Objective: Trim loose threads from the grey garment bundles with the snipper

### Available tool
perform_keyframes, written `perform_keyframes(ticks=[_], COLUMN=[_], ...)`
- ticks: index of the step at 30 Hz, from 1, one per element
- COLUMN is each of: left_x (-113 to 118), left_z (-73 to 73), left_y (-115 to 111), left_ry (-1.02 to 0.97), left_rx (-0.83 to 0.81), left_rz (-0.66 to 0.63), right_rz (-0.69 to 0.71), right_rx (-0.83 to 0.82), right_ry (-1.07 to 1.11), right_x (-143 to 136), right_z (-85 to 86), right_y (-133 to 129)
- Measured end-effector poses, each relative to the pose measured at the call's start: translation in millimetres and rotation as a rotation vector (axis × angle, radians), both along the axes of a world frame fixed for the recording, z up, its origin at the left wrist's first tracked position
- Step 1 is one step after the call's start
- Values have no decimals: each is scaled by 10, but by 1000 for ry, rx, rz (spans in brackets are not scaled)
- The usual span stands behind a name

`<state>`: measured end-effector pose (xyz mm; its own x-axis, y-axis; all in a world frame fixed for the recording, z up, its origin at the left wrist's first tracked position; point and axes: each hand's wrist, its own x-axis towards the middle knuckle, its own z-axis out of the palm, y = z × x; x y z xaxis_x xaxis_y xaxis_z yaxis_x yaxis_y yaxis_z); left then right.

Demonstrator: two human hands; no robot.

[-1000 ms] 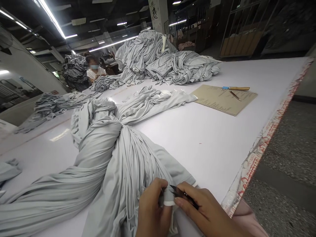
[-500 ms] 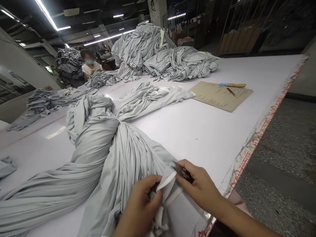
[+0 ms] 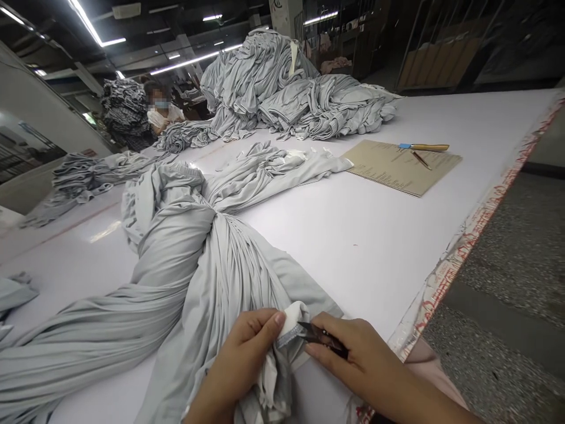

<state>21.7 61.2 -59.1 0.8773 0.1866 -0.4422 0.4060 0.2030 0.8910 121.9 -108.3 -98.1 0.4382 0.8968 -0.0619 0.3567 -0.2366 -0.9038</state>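
Head view: left hand (image 3: 247, 347) pinching a white hem (image 3: 292, 319), right hand (image 3: 357, 356) gripping snips (image 3: 327, 339)
On my feed, the left thumb and fingers close on the hem, probably to keep its seam steady and turned towards the blades; the right hand grasps the snips with their points at the seam, I judge for close control. The grey cloth (image 3: 229, 265) lies bunched along the table (image 3: 353, 265), the hem raised near the person's side
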Motion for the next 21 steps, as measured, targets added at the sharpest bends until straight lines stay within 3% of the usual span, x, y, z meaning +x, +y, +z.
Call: perform_keyframes(ticks=[12, 18, 21], left_x=[24, 45, 56], left_z=[0, 32, 26], left_y=[-39, -94, -92], left_ry=[1, -24, -31], left_rx=[100, 317, 334], left_rz=[-27, -97, -103], right_rz=[28, 29, 30], right_rx=[-111, -151, -140], right_ry=[-222, -301, -294], right_x=[-76, -106, -103], right_z=[75, 43, 36], right_y=[2, 32, 44])
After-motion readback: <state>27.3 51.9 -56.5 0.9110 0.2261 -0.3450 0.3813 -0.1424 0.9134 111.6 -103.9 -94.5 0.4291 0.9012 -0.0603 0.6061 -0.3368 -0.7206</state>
